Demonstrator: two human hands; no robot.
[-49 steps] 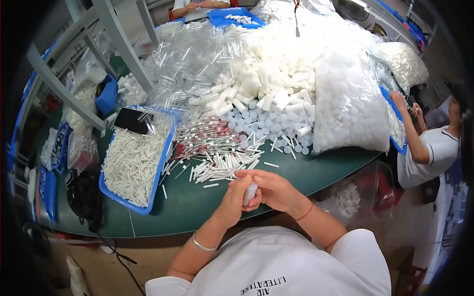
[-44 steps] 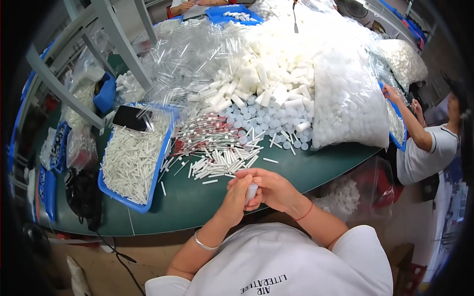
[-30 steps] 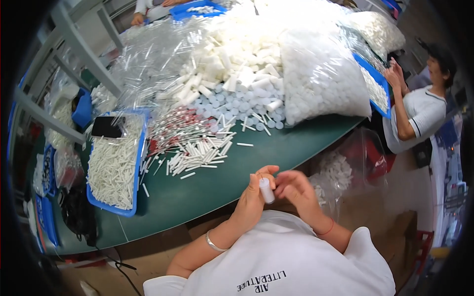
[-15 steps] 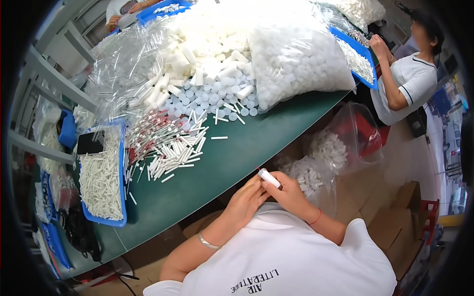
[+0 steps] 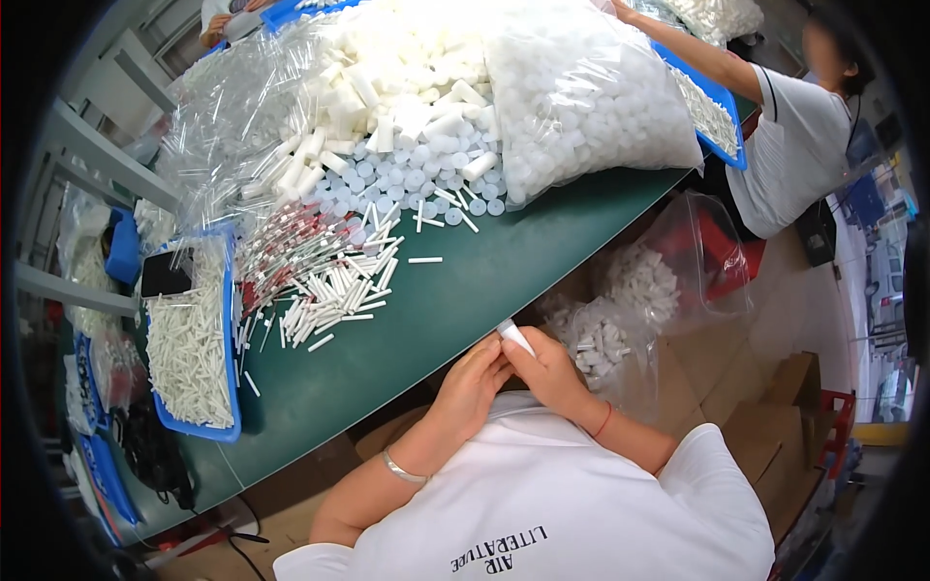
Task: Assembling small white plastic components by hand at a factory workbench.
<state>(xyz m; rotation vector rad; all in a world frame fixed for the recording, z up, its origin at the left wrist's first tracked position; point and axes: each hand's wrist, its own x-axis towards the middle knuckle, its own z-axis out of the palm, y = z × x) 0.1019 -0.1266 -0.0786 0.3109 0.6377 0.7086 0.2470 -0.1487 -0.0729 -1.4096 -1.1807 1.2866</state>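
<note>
A short white plastic cylinder (image 5: 517, 339) with a paler end is held in front of my shirt, just off the table's edge. My right hand (image 5: 548, 370) is closed around it, with the thumb lying along its side. The fingers of my left hand (image 5: 471, 385) are bent together, and their tips press against the cylinder near its paler end. Part of the cylinder is hidden by my fingers. On the table ahead lie a loose pile of thin white sticks (image 5: 341, 290), red-and-white wired pieces (image 5: 291, 242) and translucent round discs (image 5: 417, 172).
The green table (image 5: 465, 290) runs diagonally ahead. A blue tray (image 5: 234, 373) of white sticks stands left, with a black phone (image 5: 167, 274) on it. White cylinders (image 5: 363, 87) and a large clear bag (image 5: 591, 107) lie behind. Bags of white pieces (image 5: 601, 339) sit below right. A co-worker (image 5: 804, 136) is at right.
The cylinder has turned more upright in my hands, and its paler end now shows; the red bit at its tip is out of sight. The right-hand co-worker's arm has reached forward over the table.
</note>
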